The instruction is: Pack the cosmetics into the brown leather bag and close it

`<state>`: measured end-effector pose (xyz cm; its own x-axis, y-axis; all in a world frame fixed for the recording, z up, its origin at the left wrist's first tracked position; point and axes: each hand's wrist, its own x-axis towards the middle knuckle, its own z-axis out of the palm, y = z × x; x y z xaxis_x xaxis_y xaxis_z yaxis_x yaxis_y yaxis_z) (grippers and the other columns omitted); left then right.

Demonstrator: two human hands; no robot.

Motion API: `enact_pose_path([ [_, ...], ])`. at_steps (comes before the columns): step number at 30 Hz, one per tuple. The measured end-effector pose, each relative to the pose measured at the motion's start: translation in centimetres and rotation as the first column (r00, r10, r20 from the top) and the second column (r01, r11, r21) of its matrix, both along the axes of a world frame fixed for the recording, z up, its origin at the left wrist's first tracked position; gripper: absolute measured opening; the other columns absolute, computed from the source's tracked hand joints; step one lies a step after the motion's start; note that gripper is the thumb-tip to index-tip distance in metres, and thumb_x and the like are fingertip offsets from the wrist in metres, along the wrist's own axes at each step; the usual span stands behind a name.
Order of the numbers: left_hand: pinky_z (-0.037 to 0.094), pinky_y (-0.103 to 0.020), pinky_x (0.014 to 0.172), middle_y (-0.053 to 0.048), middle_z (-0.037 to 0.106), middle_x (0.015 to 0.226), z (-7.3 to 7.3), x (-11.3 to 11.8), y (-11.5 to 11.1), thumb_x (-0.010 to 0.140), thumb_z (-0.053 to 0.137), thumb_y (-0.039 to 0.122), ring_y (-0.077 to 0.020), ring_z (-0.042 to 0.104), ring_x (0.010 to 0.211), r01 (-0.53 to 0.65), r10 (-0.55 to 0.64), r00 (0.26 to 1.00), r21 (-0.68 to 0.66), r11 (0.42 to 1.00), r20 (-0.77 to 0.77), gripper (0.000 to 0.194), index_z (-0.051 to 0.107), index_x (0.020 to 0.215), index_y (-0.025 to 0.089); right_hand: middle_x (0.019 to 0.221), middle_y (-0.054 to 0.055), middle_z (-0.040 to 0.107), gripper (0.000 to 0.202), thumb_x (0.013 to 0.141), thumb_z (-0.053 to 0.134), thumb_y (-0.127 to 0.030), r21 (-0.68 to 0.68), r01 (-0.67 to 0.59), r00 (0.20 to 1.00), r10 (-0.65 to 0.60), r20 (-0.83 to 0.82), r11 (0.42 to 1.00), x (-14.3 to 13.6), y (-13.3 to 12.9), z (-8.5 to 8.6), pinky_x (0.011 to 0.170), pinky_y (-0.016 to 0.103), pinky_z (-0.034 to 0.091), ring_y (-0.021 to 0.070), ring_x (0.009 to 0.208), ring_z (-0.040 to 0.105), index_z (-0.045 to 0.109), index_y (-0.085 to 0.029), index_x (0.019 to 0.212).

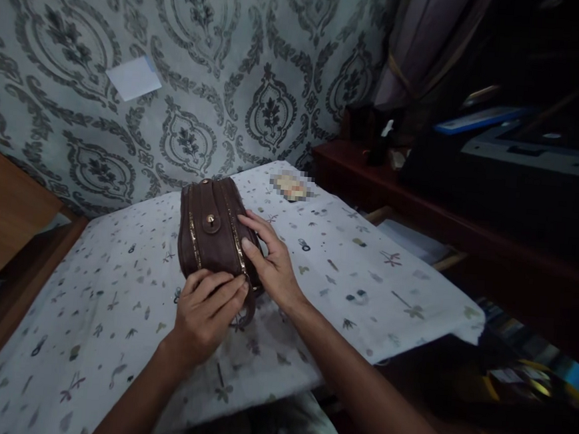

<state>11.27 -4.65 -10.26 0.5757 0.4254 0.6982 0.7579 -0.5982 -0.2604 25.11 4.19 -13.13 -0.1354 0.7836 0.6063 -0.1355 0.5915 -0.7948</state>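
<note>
A brown leather bag lies on the cloth-covered table, with two gold-toothed zippers along it and a strap fastened by a gold stud across its top. At the near end of the bag, my left hand is closed, its fingertips pinching by the end of the right-hand zipper; the pull itself is mostly hidden under them. A brown loop handle hangs beside these fingers. My right hand grips the bag's right side, thumb and fingers pressed along the edge next to that zipper.
A white patterned tablecloth covers the table. Near its far edge lies a small blurred-out item. To the right stand a dark red desk and an open drawer with papers. Wooden furniture borders the left side.
</note>
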Motion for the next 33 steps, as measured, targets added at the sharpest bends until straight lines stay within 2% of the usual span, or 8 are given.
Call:
enact_pose_path([
  [6, 0.041, -0.043, 0.100, -0.011, 0.075, 0.110, -1.5, -0.3, -2.2, 0.093, 0.052, 0.008, -0.0223, 0.062, 0.108, -0.077, 0.078, 0.996, 0.021, 0.997, -0.053, 0.028, 0.064, 0.118, 0.013, 0.146, 0.007, 0.054, 0.036, 0.099, 0.050, -0.039, 0.054, 0.062, 0.995, -0.066, 0.079, 0.997, 0.0, 0.2, 0.0, 0.119, 0.046, 0.033, 0.0221, 0.139, 0.046, 0.060, -0.028, 0.131],
  [10, 0.042, -0.047, 0.103, -0.017, 0.066, 0.117, -1.8, -2.7, -3.4, 0.088, 0.063, 0.013, -0.0275, 0.055, 0.118, -0.203, 0.198, 0.974, 0.040, 0.978, 0.107, 0.049, 0.051, 0.135, 0.016, 0.146, 0.009, 0.054, 0.036, 0.099, 0.049, -0.036, 0.082, 0.121, 0.983, -0.130, 0.128, 0.989, 0.2, -0.4, -0.2, 0.116, 0.046, 0.037, 0.0228, 0.138, 0.047, 0.058, -0.027, 0.133],
  [13, 0.044, -0.048, 0.102, -0.019, 0.058, 0.126, -1.8, -4.3, -3.4, 0.088, 0.064, 0.019, -0.0310, 0.051, 0.124, -0.302, 0.305, 0.932, -0.048, 0.952, 0.196, 0.064, 0.037, 0.147, 0.016, 0.144, 0.012, 0.054, 0.034, 0.099, 0.050, -0.027, 0.155, 0.228, 0.952, -0.253, 0.170, 0.961, 0.6, -1.8, -0.5, 0.112, 0.047, 0.042, 0.0235, 0.137, 0.047, 0.057, -0.026, 0.132],
  [16, 0.042, -0.050, 0.103, -0.021, 0.053, 0.132, -2.0, -4.7, -3.0, 0.090, 0.061, 0.019, -0.0330, 0.047, 0.127, -0.340, 0.352, 0.921, -0.096, 0.935, 0.168, 0.063, 0.036, 0.148, 0.016, 0.140, 0.013, 0.055, 0.038, 0.096, 0.049, -0.012, 0.351, 0.258, 0.912, -0.346, 0.219, 0.900, 1.4, -3.4, -1.0, 0.108, 0.049, 0.045, 0.0243, 0.133, 0.050, 0.057, -0.025, 0.131],
  [20, 0.040, -0.051, 0.105, -0.018, 0.053, 0.130, -2.5, -4.1, -2.5, 0.088, 0.060, 0.008, -0.0319, 0.046, 0.127, -0.315, 0.312, 0.947, 0.019, 0.949, 0.078, 0.049, 0.054, 0.135, 0.021, 0.135, 0.015, 0.059, 0.043, 0.090, 0.050, -0.003, 0.583, 0.143, 0.857, -0.395, 0.332, 0.800, 2.6, -4.5, -1.7, 0.105, 0.052, 0.047, 0.0275, 0.135, 0.047, 0.056, -0.020, 0.129],
  [23, 0.039, -0.051, 0.106, -0.016, 0.058, 0.126, -2.7, -4.0, -2.1, 0.089, 0.057, 0.005, -0.0289, 0.050, 0.123, -0.281, 0.278, 0.959, 0.080, 0.956, 0.046, 0.042, 0.063, 0.125, 0.023, 0.133, 0.017, 0.060, 0.043, 0.087, 0.050, -0.002, 0.670, 0.087, 0.772, -0.475, 0.422, 0.737, 3.4, -4.2, -2.0, 0.102, 0.055, 0.049, 0.0308, 0.135, 0.045, 0.057, -0.016, 0.127],
  [26, 0.039, -0.048, 0.106, -0.014, 0.064, 0.122, -2.8, -4.1, -1.6, 0.091, 0.048, 0.004, -0.0258, 0.054, 0.121, -0.261, 0.258, 0.965, 0.097, 0.961, 0.045, 0.041, 0.066, 0.122, 0.025, 0.130, 0.015, 0.063, 0.042, 0.085, 0.050, -0.003, 0.739, 0.064, 0.710, -0.551, 0.438, 0.670, 3.8, -3.5, -2.0, 0.099, 0.056, 0.050, 0.0300, 0.130, 0.049, 0.061, -0.018, 0.123],
  [33, 0.037, -0.043, 0.109, -0.011, 0.072, 0.112, -4.3, -4.3, 0.0, 0.097, 0.042, 0.011, -0.0212, 0.059, 0.112, -0.236, 0.223, 0.971, 0.171, 0.957, 0.091, 0.037, 0.072, 0.115, 0.024, 0.124, 0.011, 0.067, 0.041, 0.083, 0.053, -0.007, 0.815, 0.125, 0.715, -0.621, 0.321, 0.565, 3.5, -2.2, -2.8, 0.093, 0.050, 0.054, 0.0287, 0.123, 0.054, 0.068, -0.026, 0.116],
])
